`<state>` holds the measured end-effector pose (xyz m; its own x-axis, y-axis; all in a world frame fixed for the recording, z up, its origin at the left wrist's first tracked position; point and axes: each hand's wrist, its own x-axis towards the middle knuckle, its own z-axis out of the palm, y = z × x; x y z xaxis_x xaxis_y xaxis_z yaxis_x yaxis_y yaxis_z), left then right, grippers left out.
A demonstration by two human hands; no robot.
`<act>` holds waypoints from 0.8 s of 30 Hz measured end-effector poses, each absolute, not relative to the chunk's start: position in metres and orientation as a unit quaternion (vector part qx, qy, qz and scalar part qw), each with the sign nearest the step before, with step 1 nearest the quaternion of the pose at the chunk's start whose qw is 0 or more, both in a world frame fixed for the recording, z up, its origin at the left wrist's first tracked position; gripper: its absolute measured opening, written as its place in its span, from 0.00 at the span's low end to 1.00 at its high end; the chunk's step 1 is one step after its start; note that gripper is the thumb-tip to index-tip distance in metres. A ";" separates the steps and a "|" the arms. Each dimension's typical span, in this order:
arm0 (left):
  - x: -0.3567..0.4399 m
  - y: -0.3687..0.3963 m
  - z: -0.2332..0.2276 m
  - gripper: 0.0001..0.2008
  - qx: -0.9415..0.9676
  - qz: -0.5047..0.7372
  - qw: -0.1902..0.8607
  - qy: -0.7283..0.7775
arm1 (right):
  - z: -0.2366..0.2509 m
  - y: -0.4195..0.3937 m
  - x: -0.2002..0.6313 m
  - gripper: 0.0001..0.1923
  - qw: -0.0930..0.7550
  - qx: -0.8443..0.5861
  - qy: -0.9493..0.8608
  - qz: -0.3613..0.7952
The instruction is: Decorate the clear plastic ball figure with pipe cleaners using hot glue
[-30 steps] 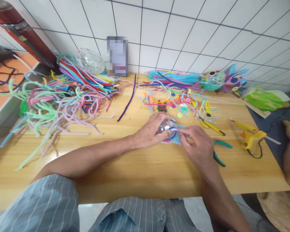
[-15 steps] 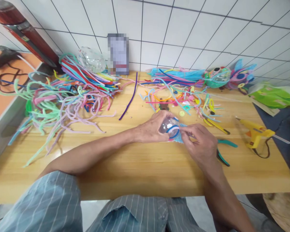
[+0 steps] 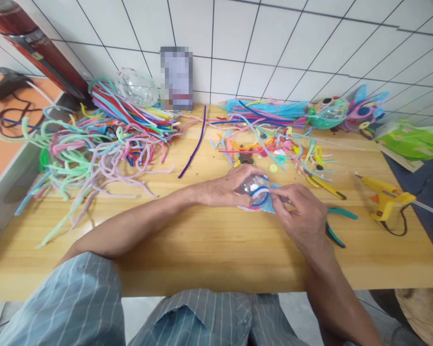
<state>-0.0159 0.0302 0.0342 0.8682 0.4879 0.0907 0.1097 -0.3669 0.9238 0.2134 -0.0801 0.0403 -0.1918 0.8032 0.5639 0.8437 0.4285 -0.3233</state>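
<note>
My left hand (image 3: 223, 188) is wrapped round a clear plastic ball (image 3: 248, 184) just above the table. A blue pipe cleaner (image 3: 253, 201) curves in a loop on the ball's right side, with a pale lavender pipe cleaner (image 3: 262, 191) across it. At that side, the thumb and fingers of my right hand (image 3: 300, 209) are pinched together on the end of the lavender piece; the fingertips partly hide it. A light blue fuzzy piece (image 3: 268, 206) shows beneath the ball, between my hands. Pliers with teal handles (image 3: 342, 213) lie beside my right wrist.
Loose pipe cleaners (image 3: 104, 158) spread over the left, and a light blue bundle (image 3: 267, 109) lies by the tiled wall. Two finished fish-like ball crafts (image 3: 327, 114) stand back right. A yellow glue gun (image 3: 386, 196) and a yellow cutter (image 3: 328, 186) lie right. A purple pipe cleaner (image 3: 195, 150) lies mid-table.
Both hands stay at the ball with almost the same grip. The ball appears slightly turned, with a little more pink showing beneath it. The camera view has shifted slightly.
</note>
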 end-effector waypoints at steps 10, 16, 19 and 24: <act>-0.016 0.030 0.031 0.34 0.814 0.171 0.527 0.178 | 0.041 -0.080 0.213 0.08 0.343 -0.527 -0.777 -0.037; -0.016 0.029 0.033 0.35 0.815 0.166 0.524 0.184 | 0.041 -0.079 0.213 0.08 0.346 -0.521 -0.779 -0.047; -0.015 0.026 0.037 0.31 0.815 0.168 0.516 0.203 | 0.042 -0.080 0.211 0.09 0.347 -0.517 -0.781 -0.046; -0.015 0.023 0.042 0.28 0.815 0.172 0.509 0.217 | 0.043 -0.082 0.211 0.11 0.345 -0.509 -0.787 -0.050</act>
<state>-0.0148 0.0227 0.0420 0.8462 0.5294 0.0600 0.1787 -0.3881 0.9041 0.2111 -0.0817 0.0430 -0.2432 0.7664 0.5946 0.8355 0.4769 -0.2730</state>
